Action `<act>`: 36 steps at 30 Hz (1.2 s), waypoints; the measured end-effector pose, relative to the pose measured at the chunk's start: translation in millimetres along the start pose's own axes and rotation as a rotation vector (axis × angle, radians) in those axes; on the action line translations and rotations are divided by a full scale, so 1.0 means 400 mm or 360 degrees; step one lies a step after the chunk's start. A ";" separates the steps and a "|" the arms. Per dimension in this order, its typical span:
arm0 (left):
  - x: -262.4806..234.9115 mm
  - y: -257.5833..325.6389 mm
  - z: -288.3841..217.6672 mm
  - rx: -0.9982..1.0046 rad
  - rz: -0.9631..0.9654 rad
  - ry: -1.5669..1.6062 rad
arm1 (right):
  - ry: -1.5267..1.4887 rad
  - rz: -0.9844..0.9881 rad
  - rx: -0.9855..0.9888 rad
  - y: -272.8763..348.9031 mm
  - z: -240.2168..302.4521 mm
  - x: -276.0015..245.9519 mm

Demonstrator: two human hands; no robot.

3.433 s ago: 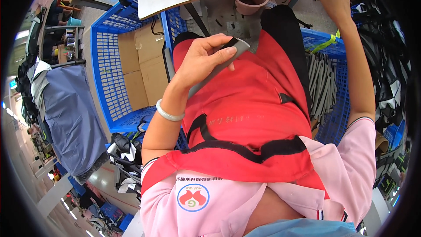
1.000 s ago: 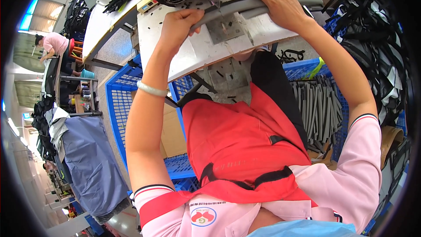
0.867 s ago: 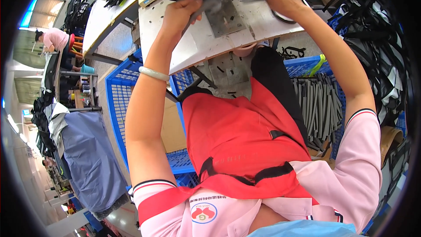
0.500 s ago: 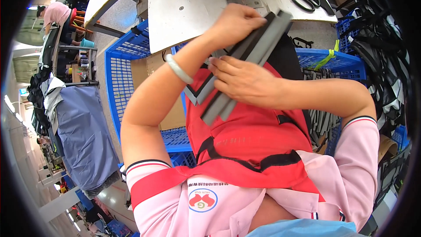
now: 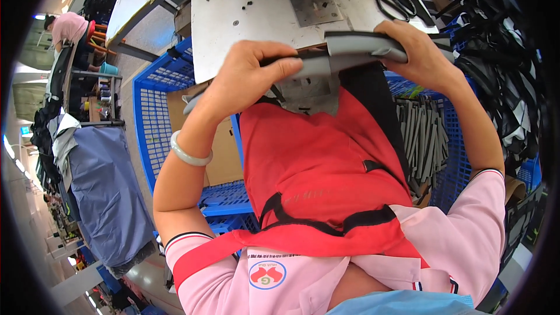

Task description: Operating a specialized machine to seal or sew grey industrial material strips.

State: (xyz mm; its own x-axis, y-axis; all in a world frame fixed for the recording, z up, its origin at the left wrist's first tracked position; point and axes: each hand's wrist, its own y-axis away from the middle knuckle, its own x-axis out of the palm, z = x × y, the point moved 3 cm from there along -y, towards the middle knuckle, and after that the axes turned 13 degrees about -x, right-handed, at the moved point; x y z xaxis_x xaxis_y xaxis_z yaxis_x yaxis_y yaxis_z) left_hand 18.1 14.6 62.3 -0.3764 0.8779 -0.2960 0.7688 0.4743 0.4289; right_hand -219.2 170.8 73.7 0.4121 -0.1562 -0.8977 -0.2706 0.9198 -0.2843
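My left hand (image 5: 248, 76) and right hand (image 5: 417, 52) now grip opposite ends of grey strip bundle (image 5: 344, 55), swung from diagonal to level at counter (image 5: 245, 11) edge; bundle squared.

The grey strips (image 5: 344, 58) gripped by the left hand (image 5: 245, 79) and the right hand (image 5: 417, 52) are seen as a matt, soft-looking material, probably foam or rubber, with dark edges. The work plate (image 5: 245, 11) behind them is made of dull bare metal with small holes, and the crates (image 5: 154, 116) beside the person are of blue plastic lattice. The apron (image 5: 315, 163) is a smooth red cloth, and the bangle (image 5: 189, 154) on the left wrist looks glossy and pale, like polished stone.
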 end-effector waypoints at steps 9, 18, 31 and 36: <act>-0.070 -0.136 -0.108 0.0436 -0.0517 -0.0277 | 0.0074 -0.0250 0.0120 -0.044 -0.136 -0.053; -0.093 -0.209 -0.126 0.0242 -0.0489 -0.0309 | -0.0287 -0.0274 0.0344 -0.053 -0.201 -0.040; -0.108 -0.230 -0.142 0.0210 -0.0567 -0.0281 | -0.0244 -0.0277 0.0373 -0.067 -0.235 -0.054; -0.114 -0.248 -0.128 0.0272 -0.0547 -0.0232 | -0.0214 -0.0260 0.0386 -0.072 -0.250 -0.052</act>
State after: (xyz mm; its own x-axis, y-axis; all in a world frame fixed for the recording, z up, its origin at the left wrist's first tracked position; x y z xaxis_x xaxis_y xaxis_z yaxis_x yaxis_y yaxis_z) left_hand -67.5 -69.1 76.7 -0.5585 0.6459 -0.5205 0.6906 0.7097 0.1396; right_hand -307.1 111.6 66.9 0.5488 -0.2745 -0.7896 0.0173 0.9481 -0.3176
